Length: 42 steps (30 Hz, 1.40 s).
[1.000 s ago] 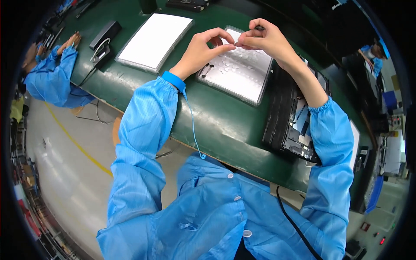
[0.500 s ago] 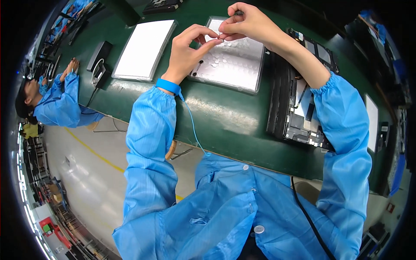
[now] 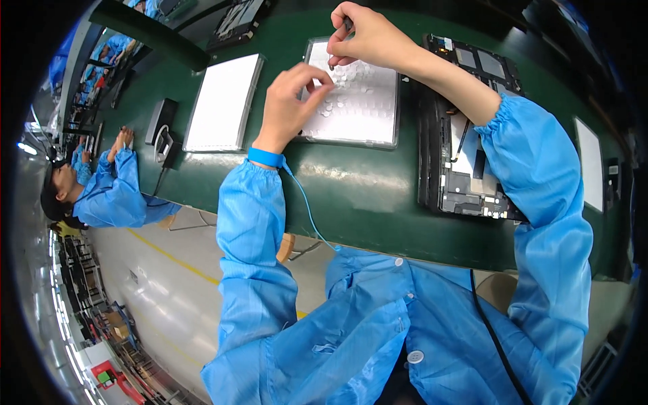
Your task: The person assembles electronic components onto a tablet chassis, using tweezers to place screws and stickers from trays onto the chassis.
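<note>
1. Closest to the camera is the wearer's blue smock (image 3: 364, 337), white buttons down the front, with a black cable (image 3: 496, 337) running down over its right side.
2. Next up, the edge of the green bench (image 3: 337, 223). A thin blue cord (image 3: 307, 198) goes from about there up to the blue wrist strap (image 3: 265, 158) on the left arm.
3. Over on the right of the bench there's an opened-up black device (image 3: 472, 192), innards showing, partly hidden under the right forearm and sleeve.
4. Left hand (image 3: 283, 108): up over the near left part of a flat clear case, thumb and index curled toward each other. Can't tell if there's anything pinched in there, sorry.
5. The flat clear case (image 3: 351, 131) has a white surface with a bunch of small pale discs (image 3: 329, 106) scattered on it, mostly toward the middle and far part.
6. Right hand (image 3: 368, 40): further out, over the far end of that case, fingers closed on a slim dark tool (image 3: 348, 24). One end pokes out up top, the tip points down below the fingertips, above the case. The two hands are apart.
7. Left of that, another case with a white top (image 3: 224, 104), then a black box (image 3: 161, 118) beside it.
8. Way off left, a co-worker in blue (image 3: 111, 196) sits at the bench, hands resting on it. Far edge: a dark framed panel (image 3: 237, 20).
</note>
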Motion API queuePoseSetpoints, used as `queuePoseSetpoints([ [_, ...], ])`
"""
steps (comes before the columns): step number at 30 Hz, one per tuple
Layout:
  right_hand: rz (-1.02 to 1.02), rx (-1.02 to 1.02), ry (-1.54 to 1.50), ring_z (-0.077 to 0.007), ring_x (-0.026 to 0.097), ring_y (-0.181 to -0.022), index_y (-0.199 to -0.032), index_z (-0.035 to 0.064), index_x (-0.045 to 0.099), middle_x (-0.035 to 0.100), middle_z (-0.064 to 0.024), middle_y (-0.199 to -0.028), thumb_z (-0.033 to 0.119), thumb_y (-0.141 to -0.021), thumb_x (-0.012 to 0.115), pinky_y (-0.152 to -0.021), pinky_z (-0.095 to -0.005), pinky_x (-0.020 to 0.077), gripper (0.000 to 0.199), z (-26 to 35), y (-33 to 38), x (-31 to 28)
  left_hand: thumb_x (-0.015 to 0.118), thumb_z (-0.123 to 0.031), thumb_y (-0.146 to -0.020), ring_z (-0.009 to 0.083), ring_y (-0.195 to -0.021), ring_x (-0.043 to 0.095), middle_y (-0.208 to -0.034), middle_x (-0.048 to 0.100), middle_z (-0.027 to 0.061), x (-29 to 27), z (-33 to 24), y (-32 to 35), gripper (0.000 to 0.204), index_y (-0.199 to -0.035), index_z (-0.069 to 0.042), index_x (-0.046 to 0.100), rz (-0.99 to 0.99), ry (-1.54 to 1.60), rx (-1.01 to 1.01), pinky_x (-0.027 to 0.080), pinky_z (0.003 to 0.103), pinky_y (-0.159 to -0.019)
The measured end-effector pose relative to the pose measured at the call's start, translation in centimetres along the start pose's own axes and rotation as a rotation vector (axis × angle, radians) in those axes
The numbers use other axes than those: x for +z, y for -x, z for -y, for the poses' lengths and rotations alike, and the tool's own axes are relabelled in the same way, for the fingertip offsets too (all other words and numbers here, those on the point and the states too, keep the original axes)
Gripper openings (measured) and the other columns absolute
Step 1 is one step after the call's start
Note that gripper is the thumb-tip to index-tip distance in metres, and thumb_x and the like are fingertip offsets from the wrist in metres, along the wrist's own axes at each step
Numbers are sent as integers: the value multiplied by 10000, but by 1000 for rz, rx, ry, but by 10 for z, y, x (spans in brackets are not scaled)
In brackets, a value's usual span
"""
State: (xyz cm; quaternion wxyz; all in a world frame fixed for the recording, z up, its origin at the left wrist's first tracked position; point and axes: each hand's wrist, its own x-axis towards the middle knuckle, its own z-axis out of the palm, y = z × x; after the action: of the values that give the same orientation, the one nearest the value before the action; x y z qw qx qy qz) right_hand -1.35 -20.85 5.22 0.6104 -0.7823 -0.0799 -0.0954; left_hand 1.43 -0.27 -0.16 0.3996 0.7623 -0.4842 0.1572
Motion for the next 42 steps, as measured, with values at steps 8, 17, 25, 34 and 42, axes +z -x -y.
queuePoseSetpoints([
  [8,87,-44,107,-192,730,-735,-959,11,430,693,-137,-846,2,-855,651,-646,-277,597,244,22,5,-18,738,-74,-868,95,-780,669,-889,748,85,0,-35,-17,177,-1033,-10,728,-113,265,-349,508,231,-721],
  [17,-34,-367,197,-201,727,-853,-958,41,473,706,-111,-910,155,-891,716,-731,-301,592,277,90,52,-85,739,-44,-872,81,-814,663,-907,731,59,-30,-110,-80,159,-1014,26,724,-136,357,-271,504,194,-722],
  [25,-64,-66,-224,-216,729,-919,-1022,88,551,715,-133,-1007,323,-935,695,-799,-291,597,289,90,135,-153,737,-78,-884,99,-847,668,-940,732,62,35,-180,-154,161,-1011,13,702,-130,563,78,511,222,-772],
  [34,-142,-90,-110,-121,678,-762,-925,89,492,704,-70,-890,245,-890,737,-682,-262,561,292,65,157,-204,781,-89,-814,105,-670,594,-815,713,18,81,-188,-168,134,-945,-86,755,-54,6,360,447,251,-635],
  [42,-89,-118,21,-92,622,-705,-877,92,451,701,-61,-828,213,-891,726,-641,-236,523,300,38,151,-215,751,-51,-852,118,-674,616,-808,703,52,93,-186,-163,80,-928,-27,737,81,-165,339,477,229,-626],
])
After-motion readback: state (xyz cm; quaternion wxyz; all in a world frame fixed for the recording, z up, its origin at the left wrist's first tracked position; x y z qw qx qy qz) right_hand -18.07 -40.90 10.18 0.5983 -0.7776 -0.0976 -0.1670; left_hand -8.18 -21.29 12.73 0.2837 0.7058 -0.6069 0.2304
